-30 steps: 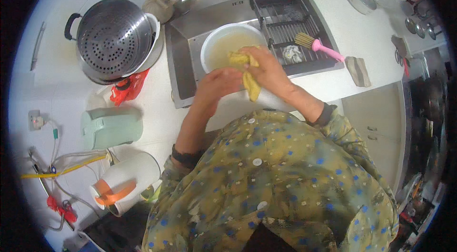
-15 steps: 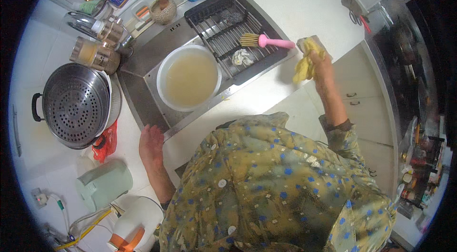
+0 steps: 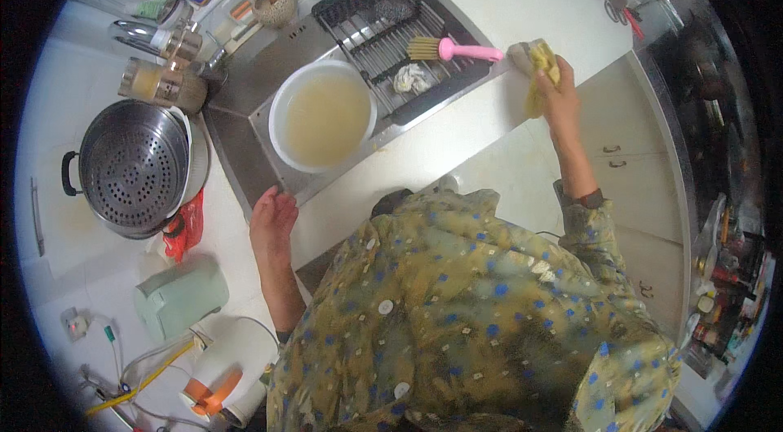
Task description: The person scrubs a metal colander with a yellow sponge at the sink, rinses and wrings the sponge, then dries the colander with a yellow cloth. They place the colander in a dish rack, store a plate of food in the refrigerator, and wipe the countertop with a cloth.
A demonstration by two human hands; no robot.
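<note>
My right hand [image 3: 559, 99] is closed on a yellow cloth [image 3: 538, 77] above the front edge of the white counter. Beside the cloth, a greyish piece [image 3: 519, 55] shows; whether it belongs to the cloth I cannot tell. My left hand [image 3: 273, 220] is by the sink's near left corner, fingers loosely bent and apart, with nothing visible in them. Between the hands, a white basin [image 3: 277, 134] of cloudy water stands in the steel sink [image 3: 238, 156]. A pink-handled brush [image 3: 457, 49] lies across the dark drying rack [image 3: 412, 110], near a crumpled white wad [image 3: 410, 79].
A perforated steamer pot [image 3: 134, 167] stands left of the sink, with a red bag [image 3: 188, 228] below it. A pale green container [image 3: 181, 295] and a white, orange-handled jug [image 3: 232, 367] are nearer. Bottles, jars and a wooden pestle in a mortar [image 3: 276, 6] line the back.
My right hand has shifted slightly right and up with the cloth, which now hangs more narrowly. My left hand has moved a little right, its fingers more bent than before.
</note>
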